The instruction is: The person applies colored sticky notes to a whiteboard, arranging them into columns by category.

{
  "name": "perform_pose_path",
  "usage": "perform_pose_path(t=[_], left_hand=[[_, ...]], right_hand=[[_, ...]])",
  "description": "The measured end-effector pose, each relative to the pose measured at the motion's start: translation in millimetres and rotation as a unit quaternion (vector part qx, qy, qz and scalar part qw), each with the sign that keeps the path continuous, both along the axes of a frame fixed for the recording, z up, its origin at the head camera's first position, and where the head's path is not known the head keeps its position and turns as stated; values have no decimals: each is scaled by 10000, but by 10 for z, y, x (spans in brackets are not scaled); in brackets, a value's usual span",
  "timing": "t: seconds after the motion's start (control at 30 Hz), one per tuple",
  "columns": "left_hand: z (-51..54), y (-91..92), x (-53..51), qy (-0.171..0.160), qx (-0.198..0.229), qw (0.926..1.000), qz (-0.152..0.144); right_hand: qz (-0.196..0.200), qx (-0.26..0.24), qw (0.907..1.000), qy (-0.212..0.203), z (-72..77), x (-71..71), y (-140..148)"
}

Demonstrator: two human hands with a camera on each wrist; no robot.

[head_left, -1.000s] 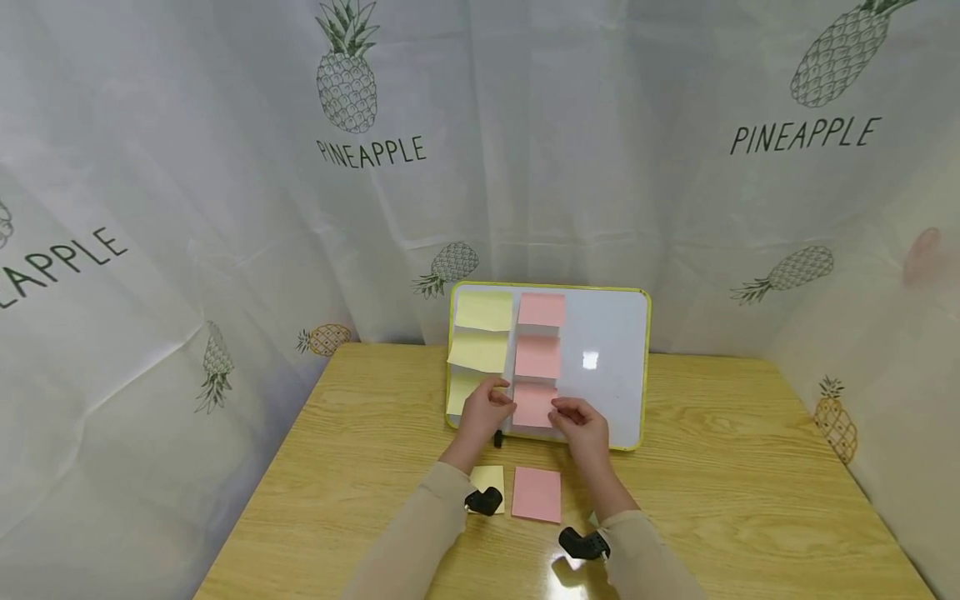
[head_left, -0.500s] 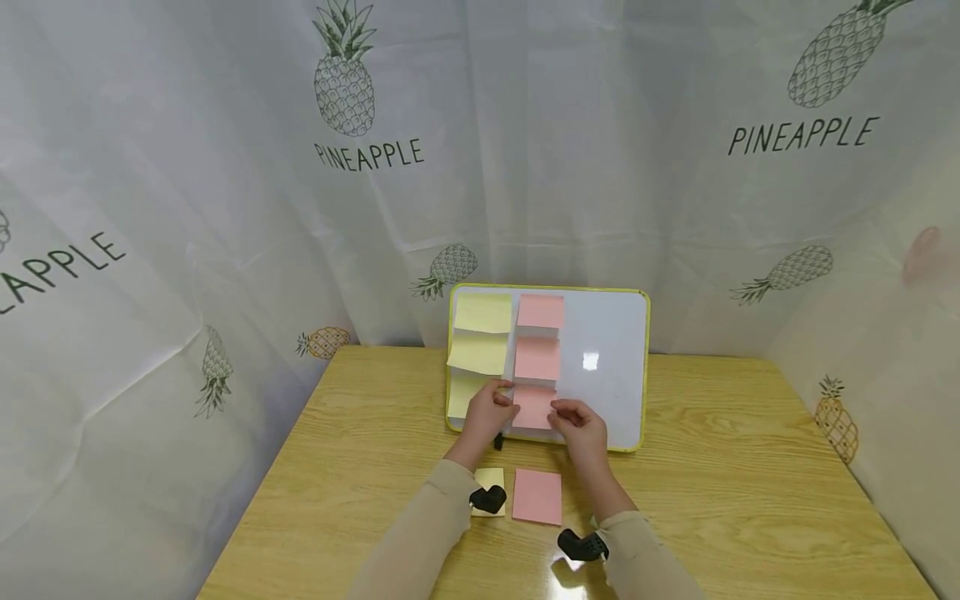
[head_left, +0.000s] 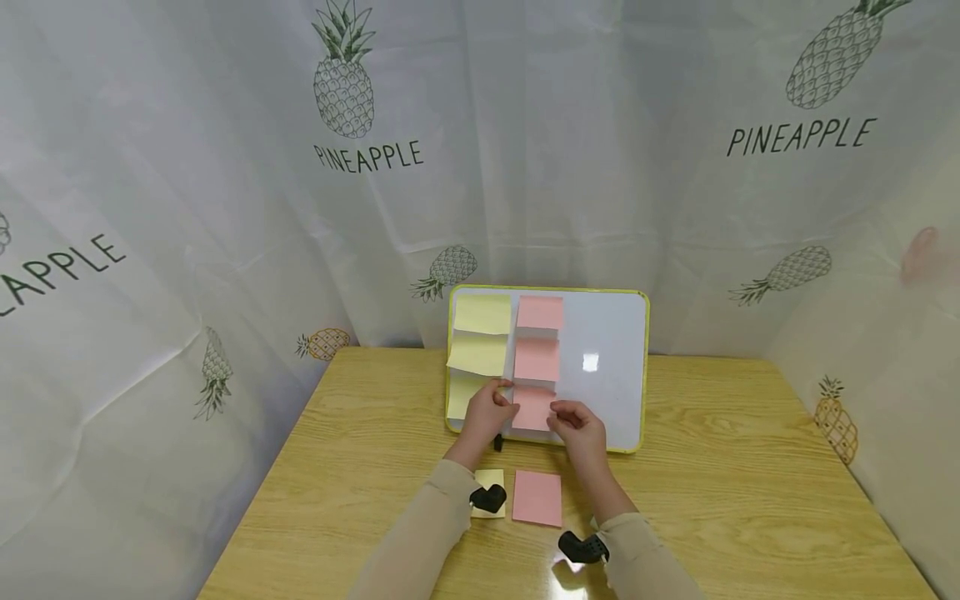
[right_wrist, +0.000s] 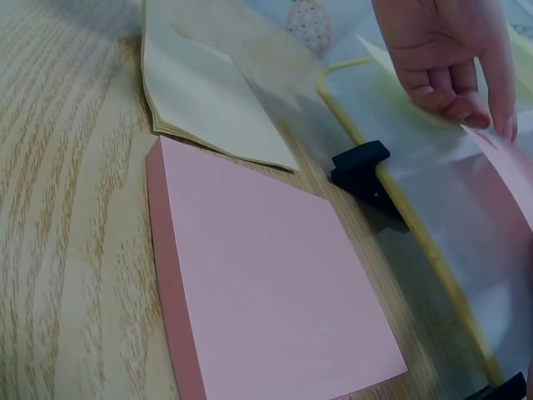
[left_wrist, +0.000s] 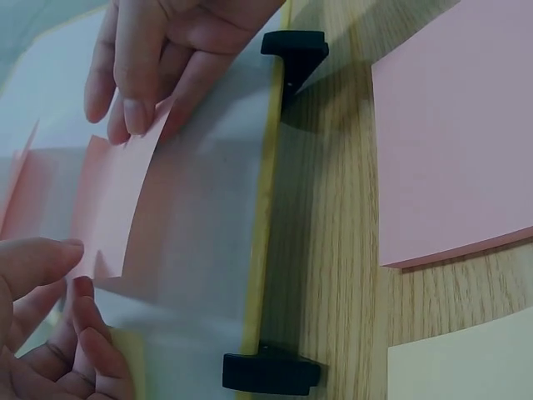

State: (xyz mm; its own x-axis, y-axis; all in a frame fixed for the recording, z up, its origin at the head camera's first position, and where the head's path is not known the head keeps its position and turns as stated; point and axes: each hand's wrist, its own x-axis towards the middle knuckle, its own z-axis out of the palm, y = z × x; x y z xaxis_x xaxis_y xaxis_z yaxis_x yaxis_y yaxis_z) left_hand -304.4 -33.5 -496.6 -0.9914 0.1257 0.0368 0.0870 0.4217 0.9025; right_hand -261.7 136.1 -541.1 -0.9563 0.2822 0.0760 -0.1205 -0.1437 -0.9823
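Observation:
A whiteboard with a yellow rim leans at the back of the table. On it hang a column of yellow sticky notes and, beside that, a column of pink ones. My left hand pinches the left edge of the lowest pink sticky note. At the opposite edge of that note, my right hand pinches with thumb and fingertips. In the left wrist view the note's lower edge stands off the board. The left hand partly covers the lowest yellow note.
A pink sticky note pad lies on the wooden table before the board. A yellow pad lies to its left, partly under the left wrist. Black feet hold the board's lower rim. A patterned curtain surrounds the table.
The left hand has shifted very slightly to the right along the lowest pink note. Otherwise both hands keep their places, and the head view has tilted a little.

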Motion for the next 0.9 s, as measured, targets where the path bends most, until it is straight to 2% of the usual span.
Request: perform_pose_path(t=[0.23, 0.43, 0.73, 0.9], left_hand=[[-3, 21, 28, -133, 34, 9999, 23], [-4, 34, 46, -17, 171, 9998, -24], [-11, 44, 61, 136, 173, 9997, -88], [-9, 50, 72, 59, 322, 9994, -129]], right_hand=[[77, 414, 9991, 102, -13, 36, 19], [193, 851, 9961, 145, -26, 106, 67], [333, 1754, 9827, 498, -74, 258, 217], [522, 1971, 9756, 811, -56, 362, 279]])
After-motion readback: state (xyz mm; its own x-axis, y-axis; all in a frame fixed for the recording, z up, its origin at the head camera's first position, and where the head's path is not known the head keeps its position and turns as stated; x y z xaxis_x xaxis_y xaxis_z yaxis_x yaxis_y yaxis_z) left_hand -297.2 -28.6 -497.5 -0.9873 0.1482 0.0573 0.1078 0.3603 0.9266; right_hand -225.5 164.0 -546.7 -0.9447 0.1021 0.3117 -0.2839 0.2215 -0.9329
